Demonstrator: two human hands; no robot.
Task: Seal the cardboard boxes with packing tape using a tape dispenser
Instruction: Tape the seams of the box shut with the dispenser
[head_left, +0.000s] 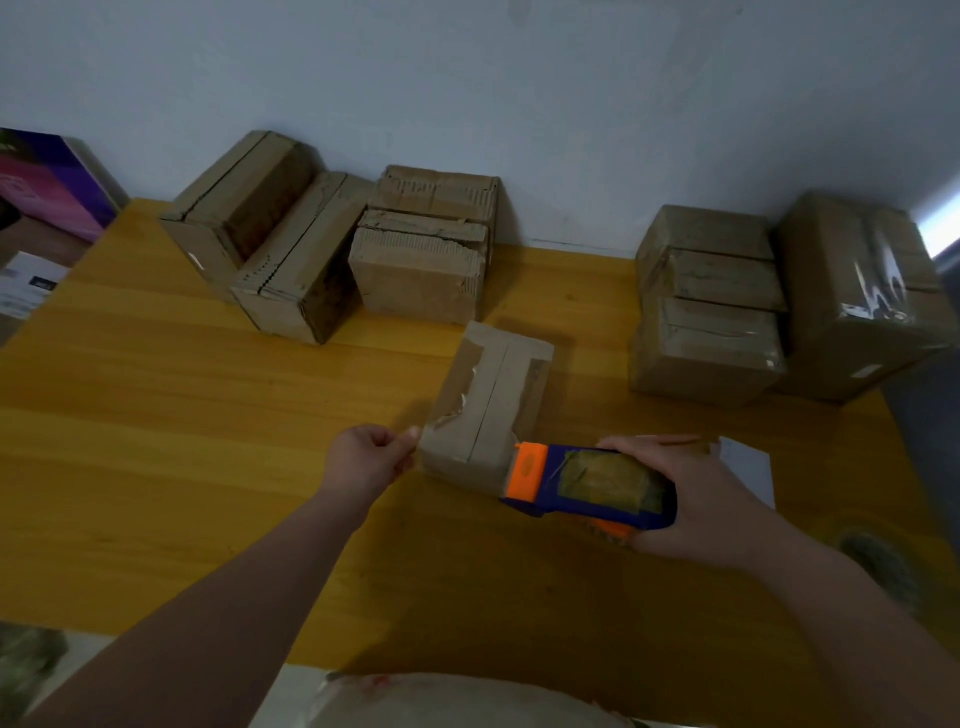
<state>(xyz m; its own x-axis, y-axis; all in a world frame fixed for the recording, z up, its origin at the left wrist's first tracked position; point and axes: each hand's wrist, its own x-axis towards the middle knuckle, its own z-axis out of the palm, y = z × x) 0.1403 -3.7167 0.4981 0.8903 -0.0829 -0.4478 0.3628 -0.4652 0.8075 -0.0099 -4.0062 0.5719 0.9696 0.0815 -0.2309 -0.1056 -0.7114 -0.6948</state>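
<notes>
**Taping the small box: pin it down, then pull straight along the seam**

The box (488, 400) being worked on sits on the bench (182, 415), just ahead of both hands. Its centre seam runs away from the person, and there's scruffy old tape on the left flap.

The left hand (366, 462) has its fingers (395, 441) curled, with thumb and forefinger pinching the box's near-left corner (could be a loose tape end under there, can't tell). The right hand (696, 499) is wrapped round the tape dispenser (587, 483), fingers clamped on its body. The dispenser's orange nose sits right at the box's near-right corner.

How I'd go about it:

- The nose looks off to the right of the seam, so I'd slide it left until it lines up.
- I'd stick the tape end down on the near face first, so it has something to grab.
- The left hand should hold firm, since a box this small will probably skate across the bench once the tape pulls.
- Then one steady pull over the top, keeping the dispenser low, and tip the blade down on the far side to cut.
- That crinkled old tape is the likely trouble spot, so I'd rub the new strip flat over it.

The untaped boxes (270, 249) wait at the back left, and the shiny taped ones (711, 306) are on the right.
</notes>
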